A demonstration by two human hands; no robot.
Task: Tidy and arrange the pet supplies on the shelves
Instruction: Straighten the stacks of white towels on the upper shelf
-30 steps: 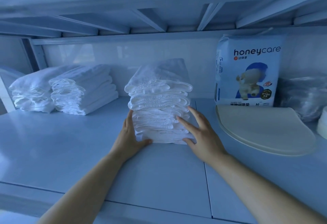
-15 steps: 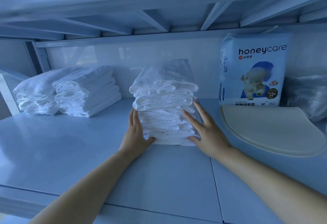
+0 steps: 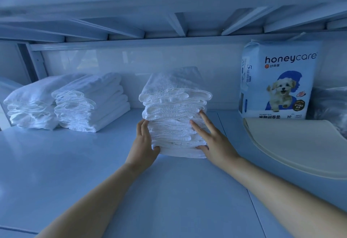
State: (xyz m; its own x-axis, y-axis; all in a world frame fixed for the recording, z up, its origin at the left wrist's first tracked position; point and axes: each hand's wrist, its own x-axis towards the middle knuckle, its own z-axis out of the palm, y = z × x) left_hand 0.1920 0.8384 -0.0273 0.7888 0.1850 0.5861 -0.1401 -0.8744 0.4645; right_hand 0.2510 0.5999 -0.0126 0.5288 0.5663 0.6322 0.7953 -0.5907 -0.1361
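Tall stack of folded white pads: stood upright at centre | far-left stack and neighbouring stack: set touching | honeycare pack: stood upright at right

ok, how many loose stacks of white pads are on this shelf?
3. The far-left stack is by the shelf post and the second stack is right beside it. The middle stack is between the left hand and right hand. Others may be out of frame.
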